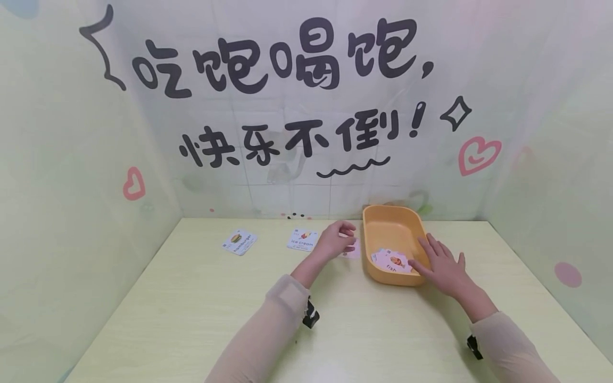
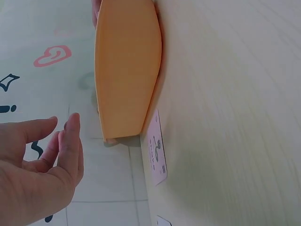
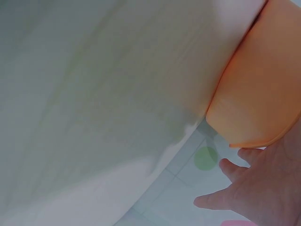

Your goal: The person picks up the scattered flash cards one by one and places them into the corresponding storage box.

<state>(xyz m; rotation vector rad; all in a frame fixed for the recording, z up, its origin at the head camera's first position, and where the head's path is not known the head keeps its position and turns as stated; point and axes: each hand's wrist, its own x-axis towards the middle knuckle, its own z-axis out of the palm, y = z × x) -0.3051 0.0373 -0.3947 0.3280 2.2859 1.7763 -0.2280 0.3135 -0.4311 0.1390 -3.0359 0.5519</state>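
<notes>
An orange tray [image 1: 395, 277] stands at the back right of the table, with a few cards in its near end, the fish card [image 1: 390, 260] on top. My right hand [image 1: 445, 268] lies with spread fingers at the tray's right rim, thumb over its near right part. Left of the tray my left hand [image 1: 332, 242] hovers with loosely bent fingers and nothing between them, also seen in the left wrist view as a hand [image 2: 47, 169]. Beneath it a pink card [image 1: 353, 250] lies on the table, partly hidden in the head view; its face shows in the left wrist view as a card [image 2: 156, 148].
An ice cream card [image 1: 302, 240] lies left of my left hand, and a hamburger card [image 1: 239, 242] farther left. The pale table [image 1: 191, 319] is bounded by a back wall sheet [image 1: 287, 197] with large writing and by side sheets.
</notes>
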